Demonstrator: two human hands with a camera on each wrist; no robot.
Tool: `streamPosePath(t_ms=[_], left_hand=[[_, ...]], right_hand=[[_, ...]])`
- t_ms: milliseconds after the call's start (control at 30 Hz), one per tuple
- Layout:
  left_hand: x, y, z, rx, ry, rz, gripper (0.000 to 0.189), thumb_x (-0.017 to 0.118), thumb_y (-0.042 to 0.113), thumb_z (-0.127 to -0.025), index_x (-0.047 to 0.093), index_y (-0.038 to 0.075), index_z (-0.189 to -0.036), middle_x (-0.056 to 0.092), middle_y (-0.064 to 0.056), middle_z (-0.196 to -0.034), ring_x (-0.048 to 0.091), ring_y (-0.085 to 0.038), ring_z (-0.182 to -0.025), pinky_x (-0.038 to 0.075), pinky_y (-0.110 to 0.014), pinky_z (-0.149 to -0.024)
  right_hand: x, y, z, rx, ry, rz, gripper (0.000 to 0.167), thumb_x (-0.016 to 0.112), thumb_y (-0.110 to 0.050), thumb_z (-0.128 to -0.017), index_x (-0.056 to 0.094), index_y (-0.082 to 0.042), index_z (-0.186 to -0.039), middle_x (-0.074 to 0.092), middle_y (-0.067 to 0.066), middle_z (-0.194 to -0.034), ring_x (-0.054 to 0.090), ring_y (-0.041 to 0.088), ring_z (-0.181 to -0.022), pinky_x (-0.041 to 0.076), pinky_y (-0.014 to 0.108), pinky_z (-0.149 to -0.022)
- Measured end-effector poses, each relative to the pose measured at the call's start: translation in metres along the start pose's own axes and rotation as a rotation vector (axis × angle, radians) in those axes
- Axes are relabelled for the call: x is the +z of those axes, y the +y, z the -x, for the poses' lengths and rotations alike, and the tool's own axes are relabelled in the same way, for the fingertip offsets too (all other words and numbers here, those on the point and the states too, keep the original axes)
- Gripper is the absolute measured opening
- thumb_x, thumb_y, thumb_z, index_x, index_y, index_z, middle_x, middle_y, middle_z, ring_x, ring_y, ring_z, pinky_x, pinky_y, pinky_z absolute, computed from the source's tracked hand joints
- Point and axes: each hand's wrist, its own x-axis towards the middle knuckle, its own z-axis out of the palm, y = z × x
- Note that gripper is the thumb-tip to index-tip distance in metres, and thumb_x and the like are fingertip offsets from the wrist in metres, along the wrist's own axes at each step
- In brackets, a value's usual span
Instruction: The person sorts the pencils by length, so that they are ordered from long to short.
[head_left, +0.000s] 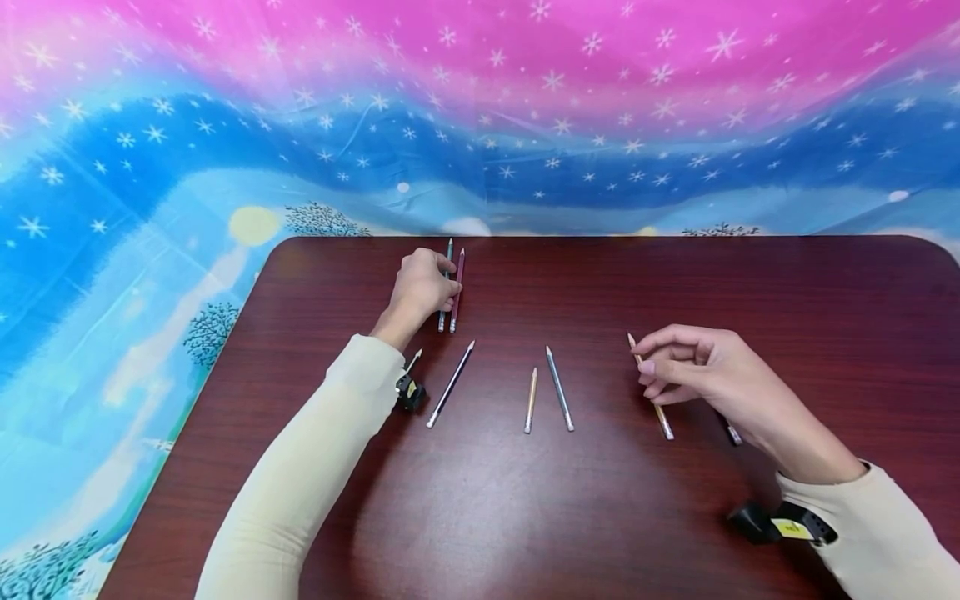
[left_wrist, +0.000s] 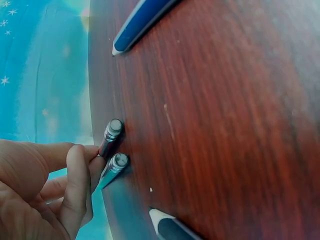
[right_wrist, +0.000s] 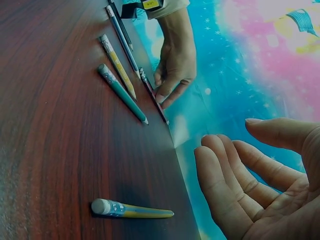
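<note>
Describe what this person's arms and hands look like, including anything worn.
The left hand and right hand are ungloved. Both arms wear plain cream long sleeves: left sleeve, right sleeve. At each cuff is a black device, left device and right device, marked with yellow.

The left grip (head_left: 422,285) touches a maroon pencil (head_left: 461,268) beside a teal pencil (head_left: 442,319).

A reddish-brown worktop (head_left: 570,287) fills most of the lower head view. Behind it, a pink and blue cloth (head_left: 480,100) printed with white snowflakes (head_left: 723,46) spans the top, with a yellow disc (head_left: 254,226) left of centre.
</note>
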Motion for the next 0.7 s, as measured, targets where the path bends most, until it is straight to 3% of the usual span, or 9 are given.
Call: streamPosePath(t_ms=[333, 700], left_hand=[[-0.0022, -0.0005, -0.0005, -0.014, 0.011, -0.009, 0.029, 0.077, 0.008, -0.094, 0.075, 0.010, -0.123, 0.080, -0.013, -0.092, 0.067, -0.005, -0.056, 0.060, -0.022, -0.058], [-0.0015, -0.0031, -0.0004, -0.004, 0.012, -0.021, 0.026, 0.076, 0.009, -0.096, 0.076, 0.011, -0.121, 0.079, -0.014, -0.097, 0.066, -0.004, -0.053, 0.062, -0.024, -0.060]], right_hand=[[-0.0030, 0.0009, 0.0014, 0.027, 0.009, -0.005, 0.018, 0.070, -0.012, -0.101, 0.070, -0.006, -0.118, 0.078, 0.008, -0.090, 0.077, 0.024, -0.080, 0.066, 0.036, -0.072], [-0.0030, 0.0038, 0.0012, 0.011, 0.011, -0.014, 0.018, 0.070, -0.010, -0.100, 0.071, -0.006, -0.118, 0.078, 0.009, -0.089, 0.077, 0.022, -0.079, 0.066, 0.036, -0.071]])
